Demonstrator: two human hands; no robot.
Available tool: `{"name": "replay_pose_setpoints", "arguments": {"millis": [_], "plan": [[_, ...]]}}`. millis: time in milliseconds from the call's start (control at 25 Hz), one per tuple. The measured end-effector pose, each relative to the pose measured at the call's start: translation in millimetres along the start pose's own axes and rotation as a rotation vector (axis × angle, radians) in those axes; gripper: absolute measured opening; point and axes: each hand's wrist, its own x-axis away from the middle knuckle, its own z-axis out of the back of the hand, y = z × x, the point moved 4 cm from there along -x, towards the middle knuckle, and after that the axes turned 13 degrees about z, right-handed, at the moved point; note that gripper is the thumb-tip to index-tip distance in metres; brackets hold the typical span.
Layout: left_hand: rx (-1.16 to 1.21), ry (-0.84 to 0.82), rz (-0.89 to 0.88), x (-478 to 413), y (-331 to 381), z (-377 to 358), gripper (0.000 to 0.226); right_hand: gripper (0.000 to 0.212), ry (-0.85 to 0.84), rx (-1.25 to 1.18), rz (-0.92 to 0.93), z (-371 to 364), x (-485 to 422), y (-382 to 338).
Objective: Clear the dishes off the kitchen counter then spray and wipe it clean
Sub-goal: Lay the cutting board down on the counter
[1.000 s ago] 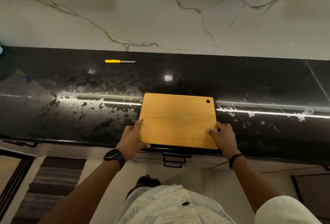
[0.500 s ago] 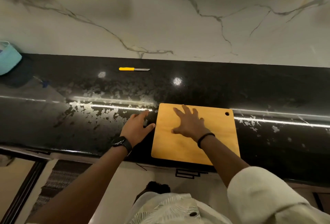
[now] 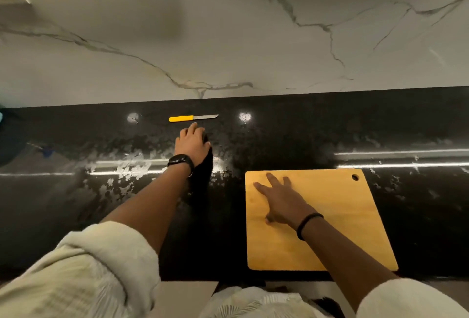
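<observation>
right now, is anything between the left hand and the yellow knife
Nothing: the head view shows only a thin strip of bare black counter between the left hand and the knife.

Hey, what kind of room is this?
Most likely a home kitchen: a polished black stone counter runs under a marble-look backsplash, and a wooden cutting board and a yellow-handled knife lie on it.

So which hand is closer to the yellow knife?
The left. The left hand is just short of the knife, fingers almost at its handle. The right hand lies flat on the wooden cutting board, off to the right and nearer the person.
</observation>
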Motion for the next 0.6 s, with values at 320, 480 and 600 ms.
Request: {"name": "replay_pose_setpoints", "arguments": {"millis": [320, 480, 600], "plan": [[-0.162, 0.101, -0.049, -104, -19, 3, 0.047, 0.105, 0.027, -0.077, -0.030, -6, -1, 1], [-0.206, 0.105, -0.030, -127, -17, 16, 0.029, 0.107, 0.020, -0.079, -0.048, -3, -3, 2], [-0.156, -0.021, 0.017, -112, -9, 27, 0.028, 0.108, 0.024, -0.048, -0.046, -3, -3, 1]]}}
